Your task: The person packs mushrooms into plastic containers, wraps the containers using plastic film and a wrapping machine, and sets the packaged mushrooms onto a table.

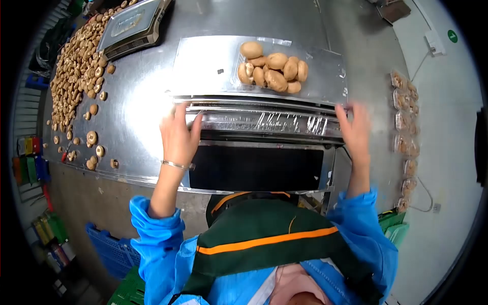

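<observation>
My left hand (178,134) is at the left end of a film-wrapping machine (264,108), its thumb spread from its fingers. At the machine's right end is my right hand (357,134), slightly blurred, with the index finger apart from the others. I see nothing held in either hand. Between them runs a roll of clear plastic film (269,123), shiny and creased toward the right. Just beyond the roll, a clear tray of brown mushrooms (276,80) rests on a flat metal plate (198,66). A black panel (256,168) lies on the near side.
Loose mushrooms (76,76) are heaped on the left of the metal table (134,91), with several scattered nearer. A scale (133,28) stands at the back left. Packed mushroom trays (404,122) line the right wall. A blue plastic pallet (114,249) is on the floor at lower left.
</observation>
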The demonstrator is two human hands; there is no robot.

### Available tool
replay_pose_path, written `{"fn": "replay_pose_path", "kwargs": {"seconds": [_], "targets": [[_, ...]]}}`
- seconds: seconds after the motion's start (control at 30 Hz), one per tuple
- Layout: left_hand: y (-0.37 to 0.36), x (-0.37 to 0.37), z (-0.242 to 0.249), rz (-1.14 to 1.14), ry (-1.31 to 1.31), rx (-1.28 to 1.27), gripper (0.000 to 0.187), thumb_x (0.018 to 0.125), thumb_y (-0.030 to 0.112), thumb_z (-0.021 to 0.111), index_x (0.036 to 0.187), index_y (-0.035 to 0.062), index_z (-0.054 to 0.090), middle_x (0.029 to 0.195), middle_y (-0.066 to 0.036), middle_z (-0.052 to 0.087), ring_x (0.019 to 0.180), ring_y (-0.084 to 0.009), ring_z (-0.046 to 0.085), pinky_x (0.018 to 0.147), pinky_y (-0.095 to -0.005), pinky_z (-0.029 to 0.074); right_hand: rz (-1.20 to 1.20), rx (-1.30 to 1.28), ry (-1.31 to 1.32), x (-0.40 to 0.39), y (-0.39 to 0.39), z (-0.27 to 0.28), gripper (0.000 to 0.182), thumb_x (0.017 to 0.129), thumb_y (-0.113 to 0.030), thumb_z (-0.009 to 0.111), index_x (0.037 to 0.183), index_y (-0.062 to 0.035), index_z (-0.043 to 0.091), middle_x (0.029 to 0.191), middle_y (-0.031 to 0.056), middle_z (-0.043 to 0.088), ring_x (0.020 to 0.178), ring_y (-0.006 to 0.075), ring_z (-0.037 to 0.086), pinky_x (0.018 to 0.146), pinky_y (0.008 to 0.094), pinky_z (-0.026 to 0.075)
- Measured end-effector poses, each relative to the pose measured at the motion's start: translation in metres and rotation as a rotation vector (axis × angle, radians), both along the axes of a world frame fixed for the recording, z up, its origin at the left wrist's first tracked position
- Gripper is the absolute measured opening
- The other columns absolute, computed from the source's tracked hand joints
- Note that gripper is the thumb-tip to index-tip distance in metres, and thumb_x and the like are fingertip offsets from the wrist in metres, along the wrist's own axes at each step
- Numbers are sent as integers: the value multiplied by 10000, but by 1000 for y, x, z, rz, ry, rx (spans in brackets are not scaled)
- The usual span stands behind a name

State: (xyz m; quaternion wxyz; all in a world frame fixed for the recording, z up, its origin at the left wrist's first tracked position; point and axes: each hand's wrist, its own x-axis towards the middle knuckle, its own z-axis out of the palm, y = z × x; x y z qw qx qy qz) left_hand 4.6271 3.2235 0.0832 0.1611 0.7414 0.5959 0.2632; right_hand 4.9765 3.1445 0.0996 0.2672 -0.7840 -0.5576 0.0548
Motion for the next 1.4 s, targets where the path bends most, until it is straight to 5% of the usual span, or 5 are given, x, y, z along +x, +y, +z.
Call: {"fn": "replay_pose_path", "kwargs": {"seconds": [0.27, 0.57, 0.83, 0.97, 1.4], "targets": [[-2, 16, -28, -57, 123, -4, 285, 706, 320, 671, 640, 49, 609, 590, -94, 547, 593, -241, 518, 596, -347, 405, 116, -95, -241, -21, -19, -56, 277, 807, -328, 577, 720, -65, 598, 681, 61, 537, 612, 196, 494, 541, 305, 378], [-49, -40, 13, -436, -1934, -1635, 317, 859, 226, 460, 586, 110, 348, 484, 26, 306, 361, -70, 286, 284, -189, 255, 738, -286, 2899, -19, -97, 1, 279, 877, -241, 464, 624, -129, 422, 596, -7, 487, 400, 91, 428, 306, 205, 336], [187, 75, 48, -700, -1679, -205, 349, 896, 187, 343, 1003, -39, 587, 1045, -187, 595, 1035, -309, 545, 993, -416, 350, 957, 502, 1908, 21, 182, 56, 218, 844, -114, 435, 922, 27, 583, 1021, 165, 589, 1061, 254, 491, 941, 339, 348], [208, 112, -15, -520, -494, -218, 401, 911, 266, 351, 950, -18, 632, 1091, -132, 591, 1115, -243, 497, 958, -296, 350, 644, -327, -111, 3, 231, -39, 283, 869, -243, 409, 978, -112, 635, 1105, 101, 588, 1065, 215, 525, 938, 293, 357], [137, 53, 20, -728, -648, -1230, 721, 829, 615, 340, 1331, 103, 264, 1140, -133, 519, 944, -223, 560, 486, -300, 522, 352, -680, 1291, -6, 120, 4, 608, 842, -509, 452, 1271, -86, 368, 1080, 130, 546, 832, 260, 610, 451, 375, 553]]}}
